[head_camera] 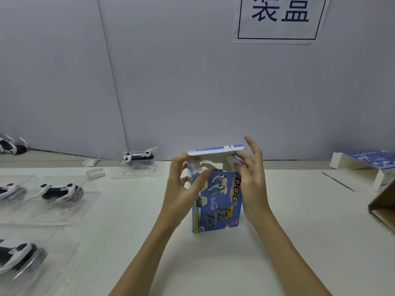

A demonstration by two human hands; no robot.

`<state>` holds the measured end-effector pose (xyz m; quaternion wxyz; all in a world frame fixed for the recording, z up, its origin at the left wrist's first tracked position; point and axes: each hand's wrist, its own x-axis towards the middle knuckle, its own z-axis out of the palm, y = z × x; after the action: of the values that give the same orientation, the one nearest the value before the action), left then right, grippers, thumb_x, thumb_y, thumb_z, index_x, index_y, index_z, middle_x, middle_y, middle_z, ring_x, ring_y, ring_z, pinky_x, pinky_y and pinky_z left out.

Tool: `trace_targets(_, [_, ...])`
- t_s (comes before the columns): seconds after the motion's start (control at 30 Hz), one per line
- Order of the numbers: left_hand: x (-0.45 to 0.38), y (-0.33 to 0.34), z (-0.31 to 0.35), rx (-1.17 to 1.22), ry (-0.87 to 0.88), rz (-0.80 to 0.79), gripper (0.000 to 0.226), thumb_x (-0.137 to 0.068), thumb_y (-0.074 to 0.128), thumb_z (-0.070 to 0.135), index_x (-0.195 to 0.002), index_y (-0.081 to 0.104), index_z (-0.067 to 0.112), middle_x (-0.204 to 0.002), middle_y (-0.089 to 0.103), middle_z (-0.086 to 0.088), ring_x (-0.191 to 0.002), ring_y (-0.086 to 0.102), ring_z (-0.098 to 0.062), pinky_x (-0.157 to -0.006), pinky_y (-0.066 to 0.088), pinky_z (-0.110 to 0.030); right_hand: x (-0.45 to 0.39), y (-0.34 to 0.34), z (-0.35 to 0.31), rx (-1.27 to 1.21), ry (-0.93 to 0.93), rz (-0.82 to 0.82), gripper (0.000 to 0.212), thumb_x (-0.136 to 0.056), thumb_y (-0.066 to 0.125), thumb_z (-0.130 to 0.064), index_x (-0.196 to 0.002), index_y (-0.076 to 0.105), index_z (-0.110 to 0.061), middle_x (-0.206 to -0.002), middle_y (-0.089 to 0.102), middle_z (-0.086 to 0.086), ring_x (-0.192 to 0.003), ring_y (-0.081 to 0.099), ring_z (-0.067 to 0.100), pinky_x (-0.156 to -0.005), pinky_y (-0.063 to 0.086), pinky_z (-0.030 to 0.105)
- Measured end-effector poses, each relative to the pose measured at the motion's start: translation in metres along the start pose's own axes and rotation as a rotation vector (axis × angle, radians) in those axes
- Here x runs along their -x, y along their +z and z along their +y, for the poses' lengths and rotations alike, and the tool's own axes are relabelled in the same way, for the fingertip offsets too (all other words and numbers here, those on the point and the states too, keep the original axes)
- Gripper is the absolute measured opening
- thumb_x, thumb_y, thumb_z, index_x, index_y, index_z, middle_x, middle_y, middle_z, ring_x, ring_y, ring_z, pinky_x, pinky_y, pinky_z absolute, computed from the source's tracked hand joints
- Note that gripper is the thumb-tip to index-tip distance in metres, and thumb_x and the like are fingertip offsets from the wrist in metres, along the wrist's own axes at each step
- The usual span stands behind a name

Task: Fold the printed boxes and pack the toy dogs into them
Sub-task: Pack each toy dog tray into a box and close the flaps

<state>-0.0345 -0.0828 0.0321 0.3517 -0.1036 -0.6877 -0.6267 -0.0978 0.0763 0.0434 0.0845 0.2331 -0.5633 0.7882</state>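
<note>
A blue printed box (218,204) marked DOG stands upright on the white table (288,231) in the middle. Its top lid flap (215,150) is raised and level, and the box mouth is open with a toy dog partly visible inside. My left hand (183,186) grips the box's upper left corner, thumb on the front panel. My right hand (252,184) holds the upper right side, its thumb at a small side flap, its fingers stretched up beside the lid.
Several black-and-white toy dogs in clear plastic trays lie at the left (61,192), with one more tray (137,161) behind. Another printed box (367,165) lies open at the far right. A brown carton corner (384,206) juts in at the right edge.
</note>
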Motion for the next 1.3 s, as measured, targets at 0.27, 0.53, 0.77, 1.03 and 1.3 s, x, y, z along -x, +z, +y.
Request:
trace_targets(0.27, [0.001, -0.011, -0.012, -0.211, 0.141, -0.126, 0.057, -0.084, 0.081, 0.045, -0.132, 0.054, 0.033, -0.141, 0.045, 0.014, -0.141, 0.046, -0.018, -0.095, 0.059, -0.033, 0.007, -0.008, 0.014, -0.008, -0.05, -0.037, 0.04, -0.105, 0.034, -0.037, -0.119, 0.063, -0.015, -0.143, 0.062, -0.003, -0.119, 0.069, 0.022, -0.076, 0.061, 0.024])
trace_targets(0.53, [0.002, 0.002, -0.016, -0.124, 0.09, -0.031, 0.024, -0.101, 0.055, 0.033, -0.124, 0.058, 0.027, -0.135, 0.047, 0.012, -0.13, 0.056, -0.014, -0.078, 0.059, -0.024, 0.014, -0.006, 0.02, 0.12, -0.045, -0.131, 0.033, -0.103, 0.049, -0.041, -0.133, 0.05, -0.026, -0.125, 0.068, 0.005, -0.109, 0.073, 0.03, -0.07, 0.064, 0.04])
trace_targets(0.77, [0.014, 0.005, -0.024, -0.276, 0.092, 0.126, 0.064, -0.098, 0.072, 0.024, -0.15, 0.036, 0.034, -0.153, 0.04, 0.02, -0.138, 0.048, -0.009, -0.107, 0.047, -0.022, 0.019, 0.006, 0.02, 0.148, -0.122, 0.156, 0.023, -0.098, 0.065, -0.045, -0.118, 0.058, -0.036, -0.116, 0.07, -0.005, -0.108, 0.07, 0.023, -0.078, 0.06, 0.03])
trace_targets(1.03, [0.014, 0.005, -0.015, -0.928, 0.25, 0.067, 0.117, -0.075, 0.063, 0.083, -0.163, 0.025, 0.018, -0.165, 0.027, -0.01, -0.153, 0.024, -0.034, -0.12, 0.023, -0.062, 0.03, 0.018, 0.016, -0.102, 0.259, -0.01, 0.051, -0.084, 0.068, -0.052, -0.121, 0.049, -0.021, -0.114, 0.074, 0.011, -0.104, 0.075, 0.023, -0.074, 0.063, 0.033])
trace_targets(1.3, [0.008, -0.026, -0.011, -1.024, 0.389, -0.106, 0.113, -0.072, 0.068, 0.083, -0.16, 0.035, 0.02, -0.152, 0.038, -0.01, -0.138, 0.037, -0.033, -0.111, 0.031, -0.061, 0.023, 0.006, 0.007, 0.087, 0.195, -0.168, 0.046, -0.095, 0.06, -0.05, -0.115, 0.048, -0.01, -0.108, 0.076, -0.001, -0.1, 0.076, 0.019, -0.075, 0.063, 0.03])
